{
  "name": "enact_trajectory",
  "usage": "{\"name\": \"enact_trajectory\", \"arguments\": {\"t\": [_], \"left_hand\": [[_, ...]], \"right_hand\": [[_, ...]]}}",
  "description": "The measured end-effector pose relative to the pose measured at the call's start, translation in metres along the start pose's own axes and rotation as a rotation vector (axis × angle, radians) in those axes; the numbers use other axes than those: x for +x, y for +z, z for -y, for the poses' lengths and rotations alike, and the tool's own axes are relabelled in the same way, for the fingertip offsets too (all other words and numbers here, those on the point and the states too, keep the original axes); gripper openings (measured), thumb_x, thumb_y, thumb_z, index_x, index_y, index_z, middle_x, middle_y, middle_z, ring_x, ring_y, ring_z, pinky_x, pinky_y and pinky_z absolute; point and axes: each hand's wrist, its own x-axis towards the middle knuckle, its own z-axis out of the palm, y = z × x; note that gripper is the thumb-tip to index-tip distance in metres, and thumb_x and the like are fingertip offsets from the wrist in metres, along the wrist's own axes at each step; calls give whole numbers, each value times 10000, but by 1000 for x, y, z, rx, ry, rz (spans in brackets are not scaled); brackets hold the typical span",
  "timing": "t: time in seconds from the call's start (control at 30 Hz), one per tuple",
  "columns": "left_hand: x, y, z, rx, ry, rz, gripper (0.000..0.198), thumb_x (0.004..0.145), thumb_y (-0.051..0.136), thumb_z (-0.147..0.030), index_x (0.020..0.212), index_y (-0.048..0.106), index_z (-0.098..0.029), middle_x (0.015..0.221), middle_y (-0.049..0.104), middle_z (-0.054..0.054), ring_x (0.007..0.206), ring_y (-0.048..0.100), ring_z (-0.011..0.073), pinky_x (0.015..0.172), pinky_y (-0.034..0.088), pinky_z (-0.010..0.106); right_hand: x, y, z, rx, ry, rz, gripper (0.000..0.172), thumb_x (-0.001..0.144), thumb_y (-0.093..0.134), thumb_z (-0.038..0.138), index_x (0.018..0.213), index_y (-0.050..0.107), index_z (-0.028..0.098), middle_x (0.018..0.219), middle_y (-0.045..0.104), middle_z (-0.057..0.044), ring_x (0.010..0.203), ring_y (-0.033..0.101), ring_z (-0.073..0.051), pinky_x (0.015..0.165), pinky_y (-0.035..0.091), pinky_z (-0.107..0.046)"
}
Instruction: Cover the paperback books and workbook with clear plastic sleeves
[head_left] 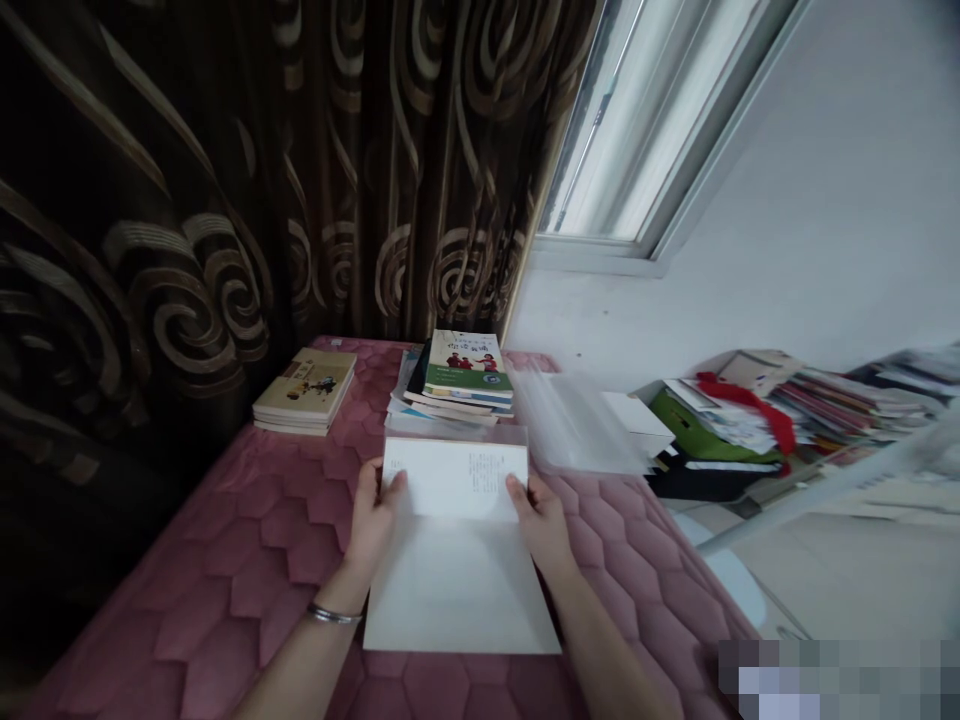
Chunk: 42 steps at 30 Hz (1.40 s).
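I make out plain white on the near paper [442, 485], with small dark print on its far part and a blank, slightly greyer white on its near part, all set against a dusty-pink quilted cover [247, 560] patterned in hexagons. Farther off I get a tan book stack [305, 390] with a dark and yellow picture at left, a top book [466, 362] in white and green with red-and-black figures, and milky, see-through sheets [577, 420] to its right. Behind them I see a dark brown curtain [345, 180] swirled with tan and grey spirals, and at far right, a bright red cloth [750, 405] over a green bag [682, 425].
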Motion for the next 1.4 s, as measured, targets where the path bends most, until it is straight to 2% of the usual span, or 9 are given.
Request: {"name": "enact_trajectory", "arguments": {"t": [0.1,0.27,0.47,0.6,0.73,0.87,1.03,1.17,1.4], "left_hand": [[0,-1,1,-14,23,0,312,686,677,-384,900,520,-219,787,617,-24,735,571,136,697,441,246],[3,0,8,-3,62,-21,293,695,674,-376,887,528,-210,788,622,-12,740,579,143,700,449,255],[4,1,12,30,52,-23,294,725,658,-384,913,524,-201,796,632,0,724,590,146,666,450,249],[3,0,9,45,77,-36,279,735,651,-382,915,534,-203,791,632,-5,715,580,137,675,449,245],[4,0,8,53,68,-38,254,732,650,-380,866,525,-204,760,626,-13,695,576,135,649,444,237],[5,1,9,62,60,-36,258,739,638,-404,851,518,-204,726,604,-24,657,542,129,622,432,235],[3,0,9,1,77,-35,248,727,649,-384,883,553,-218,767,611,-27,701,550,128,664,432,229],[4,-2,10,-44,77,-16,243,679,683,-357,857,570,-236,768,618,-26,712,558,140,653,431,231],[6,-2,14,-41,76,-27,245,676,685,-326,857,549,-231,775,623,-23,725,561,136,686,431,236]], "right_hand": [[-4,0,5,-5,7,-7,415,727,638,596,735,618,182,625,623,-17,586,532,-176,517,420,-271],[-7,-1,4,107,23,66,395,748,640,558,864,640,180,772,680,-40,675,594,-202,602,479,-292],[-3,0,0,13,-21,34,453,753,611,604,833,650,160,719,675,-51,624,574,-191,550,466,-280],[-3,0,0,1,-32,15,425,759,611,595,794,629,171,698,659,-45,623,566,-186,529,456,-268],[-5,-2,-2,80,-17,78,362,758,643,542,843,620,190,747,669,-30,633,571,-181,546,463,-268],[-4,-1,-2,102,-2,97,383,752,652,539,872,638,176,754,687,-42,630,590,-188,550,471,-276],[-3,0,3,71,-9,59,436,728,655,578,858,651,162,768,707,-69,671,622,-218,575,497,-297],[-4,0,3,78,-11,64,436,722,663,578,861,657,165,764,708,-61,655,618,-213,566,495,-295],[-3,1,-1,69,-6,51,462,716,654,602,866,663,165,729,693,-50,630,598,-200,572,497,-300]]}}
